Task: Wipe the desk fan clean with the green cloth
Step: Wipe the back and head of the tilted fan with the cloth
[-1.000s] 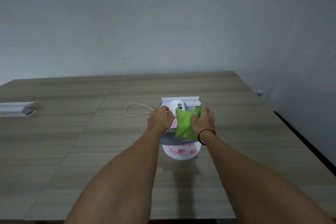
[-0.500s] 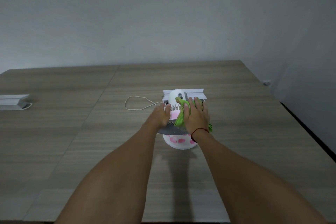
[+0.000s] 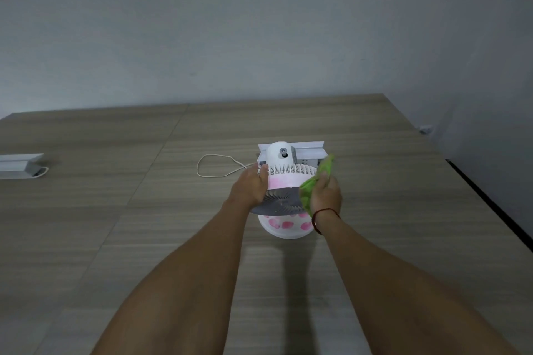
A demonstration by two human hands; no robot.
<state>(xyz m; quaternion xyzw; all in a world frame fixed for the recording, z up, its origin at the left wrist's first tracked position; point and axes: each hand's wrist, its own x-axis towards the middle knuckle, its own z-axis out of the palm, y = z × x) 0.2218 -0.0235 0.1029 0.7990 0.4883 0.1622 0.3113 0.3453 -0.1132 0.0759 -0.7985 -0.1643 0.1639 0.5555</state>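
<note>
A single head-worn view looks forward and down from the person's own standpoint, facing a grey wall [image 3: 259, 23] at 12 o'clock. The bench [image 3: 115, 210] fills the lower half, both forearms reaching in from 6 o'clock. It sits close, at arm's length from the desk fan [image 3: 284, 181] mid-frame.
</note>
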